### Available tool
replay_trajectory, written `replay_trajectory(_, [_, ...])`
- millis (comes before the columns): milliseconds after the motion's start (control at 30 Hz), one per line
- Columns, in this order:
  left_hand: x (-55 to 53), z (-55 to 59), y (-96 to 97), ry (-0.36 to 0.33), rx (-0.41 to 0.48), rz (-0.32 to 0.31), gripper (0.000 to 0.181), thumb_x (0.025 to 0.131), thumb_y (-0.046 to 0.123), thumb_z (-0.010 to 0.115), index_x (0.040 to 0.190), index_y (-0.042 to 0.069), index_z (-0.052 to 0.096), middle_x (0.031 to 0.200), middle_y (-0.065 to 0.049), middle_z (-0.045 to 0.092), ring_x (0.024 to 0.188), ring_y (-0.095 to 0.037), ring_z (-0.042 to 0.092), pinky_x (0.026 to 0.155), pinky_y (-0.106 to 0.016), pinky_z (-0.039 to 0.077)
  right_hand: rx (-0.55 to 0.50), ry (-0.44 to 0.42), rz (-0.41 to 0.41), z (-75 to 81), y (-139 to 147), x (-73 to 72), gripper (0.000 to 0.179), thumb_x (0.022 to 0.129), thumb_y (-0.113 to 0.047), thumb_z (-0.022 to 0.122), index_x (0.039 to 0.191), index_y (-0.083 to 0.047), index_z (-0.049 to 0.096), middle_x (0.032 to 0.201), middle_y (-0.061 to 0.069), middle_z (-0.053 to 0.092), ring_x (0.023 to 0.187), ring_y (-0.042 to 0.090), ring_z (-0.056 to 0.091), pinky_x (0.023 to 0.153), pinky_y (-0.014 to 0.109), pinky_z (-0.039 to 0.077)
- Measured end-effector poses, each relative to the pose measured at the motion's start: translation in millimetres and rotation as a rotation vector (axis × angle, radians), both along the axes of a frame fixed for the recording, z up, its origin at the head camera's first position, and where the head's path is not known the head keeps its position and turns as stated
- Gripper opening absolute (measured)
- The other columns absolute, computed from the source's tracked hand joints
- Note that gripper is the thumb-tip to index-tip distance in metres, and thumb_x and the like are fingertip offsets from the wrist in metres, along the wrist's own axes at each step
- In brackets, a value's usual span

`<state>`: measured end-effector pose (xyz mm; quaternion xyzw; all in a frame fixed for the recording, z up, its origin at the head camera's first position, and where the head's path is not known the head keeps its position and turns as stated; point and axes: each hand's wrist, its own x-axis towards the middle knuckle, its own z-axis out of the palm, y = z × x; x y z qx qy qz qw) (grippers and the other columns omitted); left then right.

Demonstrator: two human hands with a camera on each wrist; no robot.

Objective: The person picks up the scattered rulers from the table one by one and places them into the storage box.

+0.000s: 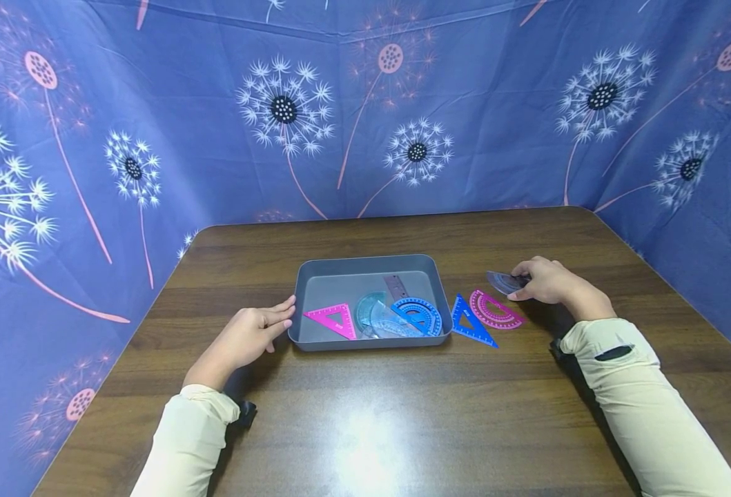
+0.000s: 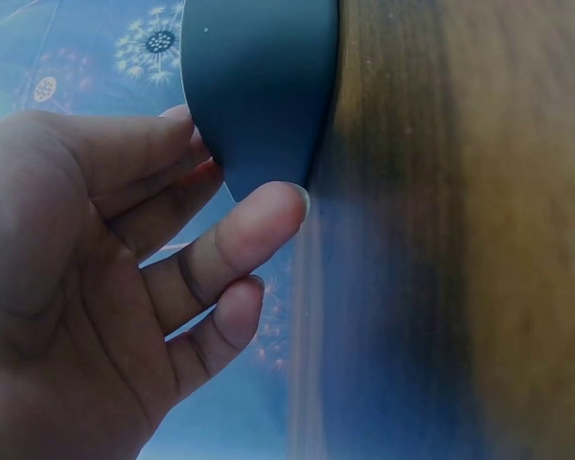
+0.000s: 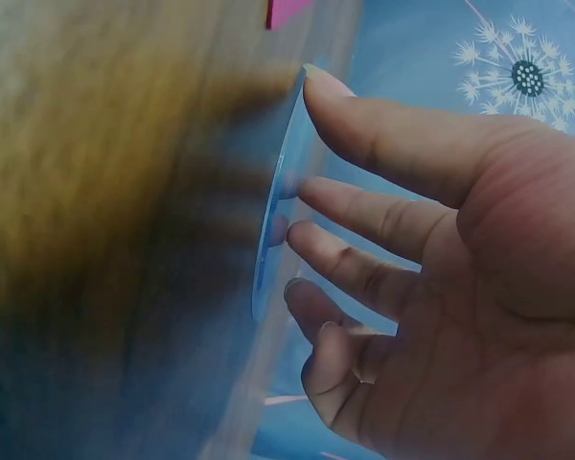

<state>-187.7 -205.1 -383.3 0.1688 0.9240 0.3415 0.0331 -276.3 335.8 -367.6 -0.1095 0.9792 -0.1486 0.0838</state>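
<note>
My left hand (image 1: 250, 338) rests its extended fingertips against the left wall of a grey tray (image 1: 365, 262); the left wrist view shows the fingers touching the tray's corner (image 2: 259, 96). At the right, my right hand (image 1: 545, 281) pinches a clear protractor (image 1: 500, 281) by its edge, low over the table. Thumb and fingers meet that protractor (image 3: 273, 206) in the right wrist view. Near this hand lie a pink protractor (image 1: 482, 308) and a blue set square (image 1: 478, 333). The tray holds a pink set square (image 1: 323, 315), a blue protractor (image 1: 432, 314) and a teal protractor (image 1: 365, 304).
Also inside the tray are a clear set square (image 1: 390, 323) and a dark purplish ruler (image 1: 395, 284), partly overlapped. The blue set square on the table lies close against the tray's right wall. A patterned blue cloth (image 1: 353, 172) hangs behind the wooden table (image 1: 266, 428).
</note>
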Motion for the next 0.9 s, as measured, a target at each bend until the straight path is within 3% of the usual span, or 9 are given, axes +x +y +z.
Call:
replay_trajectory(333, [-1.0, -1.3, -0.8, -0.005, -0.005, -0.001, 0.035, 0.100, 0.017, 0.061, 0.133, 0.005, 0.063, 0.148, -0.006, 0.049, 0.050, -0.019, 0.058, 0.046, -0.029, 0.040, -0.076, -0.066, -0.022, -1.5, 3.7, 0.1, 0.055, 0.086, -0.022, 0.079, 0.119, 0.015, 0.055, 0.118, 0.036, 0.056, 0.108, 0.049, 0.053, 0.092, 0.061, 0.041])
replay_trajectory(900, [-1.8, -1.8, -1.8, -0.005, -0.023, 0.000, 0.036, 0.100, 0.018, 0.061, 0.134, 0.006, 0.062, 0.149, -0.005, 0.048, 0.050, -0.018, 0.058, 0.047, -0.029, 0.041, -0.108, -0.081, -0.045, -1.3, 2.7, 1.4, 0.054, 0.084, -0.023, 0.081, 0.112, 0.013, 0.054, 0.112, 0.034, 0.055, 0.102, 0.045, 0.053, 0.089, 0.058, 0.042])
